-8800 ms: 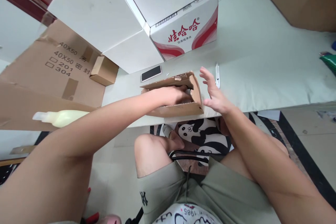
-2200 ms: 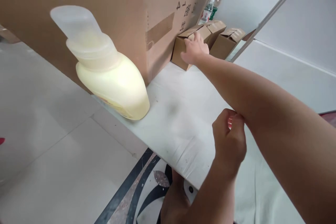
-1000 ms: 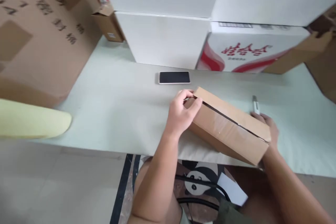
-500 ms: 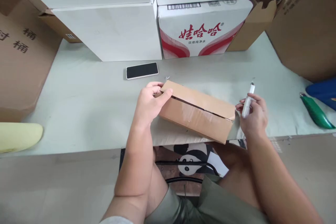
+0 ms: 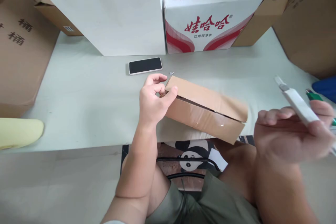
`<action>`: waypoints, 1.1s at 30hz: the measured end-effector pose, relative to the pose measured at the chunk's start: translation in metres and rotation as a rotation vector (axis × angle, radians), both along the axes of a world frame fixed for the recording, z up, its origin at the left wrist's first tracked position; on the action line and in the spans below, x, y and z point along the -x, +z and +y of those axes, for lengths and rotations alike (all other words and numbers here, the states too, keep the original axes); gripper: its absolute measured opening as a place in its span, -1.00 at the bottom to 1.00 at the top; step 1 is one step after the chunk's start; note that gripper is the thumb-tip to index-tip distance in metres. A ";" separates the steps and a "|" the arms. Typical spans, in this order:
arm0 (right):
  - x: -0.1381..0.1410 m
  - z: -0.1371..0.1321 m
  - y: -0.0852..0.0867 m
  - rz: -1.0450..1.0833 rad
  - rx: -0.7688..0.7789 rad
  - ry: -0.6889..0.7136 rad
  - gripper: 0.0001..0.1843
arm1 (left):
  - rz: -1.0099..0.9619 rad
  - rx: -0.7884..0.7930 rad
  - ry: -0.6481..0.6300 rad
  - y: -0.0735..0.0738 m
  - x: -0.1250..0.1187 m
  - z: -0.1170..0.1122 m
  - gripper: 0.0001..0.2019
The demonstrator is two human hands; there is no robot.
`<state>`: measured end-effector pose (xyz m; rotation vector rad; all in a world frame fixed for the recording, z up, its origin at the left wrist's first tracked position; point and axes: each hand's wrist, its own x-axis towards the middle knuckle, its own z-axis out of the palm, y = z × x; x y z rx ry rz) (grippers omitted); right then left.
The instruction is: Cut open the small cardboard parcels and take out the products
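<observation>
A long, taped brown cardboard box (image 5: 207,108) lies at the near edge of the pale green table (image 5: 86,94), partly overhanging it. My left hand (image 5: 154,99) grips the box's left end, thumb on top and fingers curled. My right hand (image 5: 291,136) is raised close to the camera at the right, fingers closed on a white utility knife (image 5: 296,103) whose tip points up and to the left. The knife is clear of the box.
A phone (image 5: 145,65) lies face up behind the box. White cartons (image 5: 110,21) and a red-printed water carton (image 5: 210,21) line the back. Big brown cartons stand left (image 5: 21,49) and right (image 5: 309,17). A cream bottle (image 5: 19,132) lies at the left edge, a green cutter (image 5: 315,97) at the right.
My right hand has lifted the white knife off the table and swung it up toward the camera, away from the box's right end. My left hand keeps hold of the box's left end.
</observation>
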<state>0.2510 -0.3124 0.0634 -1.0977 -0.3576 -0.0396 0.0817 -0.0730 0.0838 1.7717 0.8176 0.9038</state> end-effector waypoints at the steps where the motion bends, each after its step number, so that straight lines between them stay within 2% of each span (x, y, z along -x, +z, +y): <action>1: 0.005 -0.003 0.005 -0.115 0.006 0.079 -0.73 | -0.011 -0.022 -0.013 0.000 0.000 0.000 -0.49; 3: 0.014 -0.005 0.011 -0.340 0.034 0.220 -0.80 | 0.002 -0.039 -0.027 0.000 0.000 0.000 -0.48; 5: 0.022 -0.004 0.015 -0.513 0.060 0.238 -0.85 | 0.045 -0.033 -0.010 0.000 -0.001 0.001 -0.47; 9: 0.029 -0.001 0.017 -0.572 0.215 0.133 -0.83 | 0.106 -0.012 0.022 -0.001 -0.005 0.002 -0.47; 12: 0.026 -0.006 0.017 -0.653 0.326 0.182 -0.83 | 0.124 0.005 0.006 -0.001 -0.008 0.001 -0.46; 14: 0.022 -0.010 0.017 -0.693 0.347 0.231 -0.75 | 0.129 0.011 -0.001 0.000 -0.010 0.001 -0.46; 19: 0.021 -0.016 0.019 -0.687 0.373 0.427 -0.65 | 0.128 0.023 -0.005 0.000 -0.011 0.000 -0.46; 24: 0.026 -0.013 0.020 -0.663 0.429 0.314 -0.59 | 0.132 0.031 -0.009 0.000 -0.011 0.000 -0.46; 29: 0.030 -0.010 0.026 -0.619 0.519 0.244 -0.80 | 0.127 0.011 -0.014 -0.002 -0.011 0.001 -0.47; 33: 0.032 -0.010 0.034 -0.524 0.566 0.288 -0.87 | 0.115 -0.012 -0.019 -0.005 -0.011 0.001 -0.47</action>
